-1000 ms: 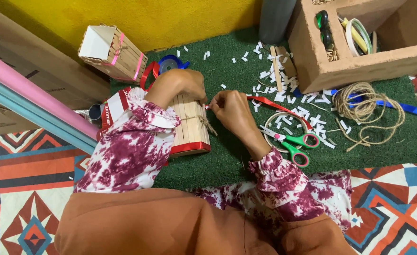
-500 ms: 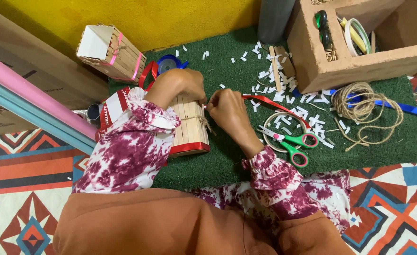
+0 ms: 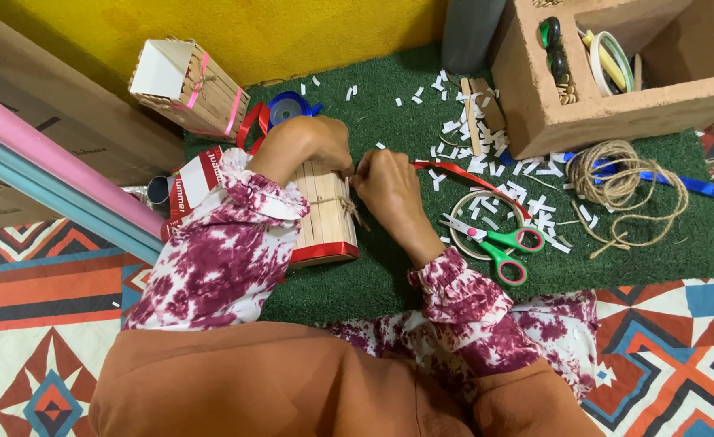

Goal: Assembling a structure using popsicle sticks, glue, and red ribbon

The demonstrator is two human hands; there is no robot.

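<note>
Stick-clad box point(image 3: 325, 214) lies on its side on the green mat point(image 3: 389, 275), centre-left, red base edge facing near. Thin jute twine point(image 3: 337, 201) wraps across its middle.

Left hand point(image 3: 312, 144) rests on the far top of the box, fingers curled down over it. Right hand point(image 3: 385, 182) sits just right of the box, fingertips pinched together at the box's upper right corner, meeting the left-hand fingers. Looks like both are pinching the twine ends, but the strand between the fingers is too fine to confirm.

Around it:
- Second stick-clad box point(image 3: 187, 85) with pink bands, far left, tilted, against the yellow wall.
- Blue ribbon spool point(image 3: 291, 105) just beyond the left hand.
- Red ribbon point(image 3: 462, 172) trailing right from the right hand.
- Green-handled scissors point(image 3: 495, 243) near right, lying over a wooden hoop point(image 3: 458, 243).
- Loose coil of jute cord point(image 3: 624, 182) further right.
- White paper scraps point(image 3: 470, 129) scattered over the far mat.
- Hollow brick point(image 3: 616, 73) at far right, holding tape rolls in its cavities.
- Pink and grey rolls point(image 3: 57, 174) run diagonally along the left.
</note>
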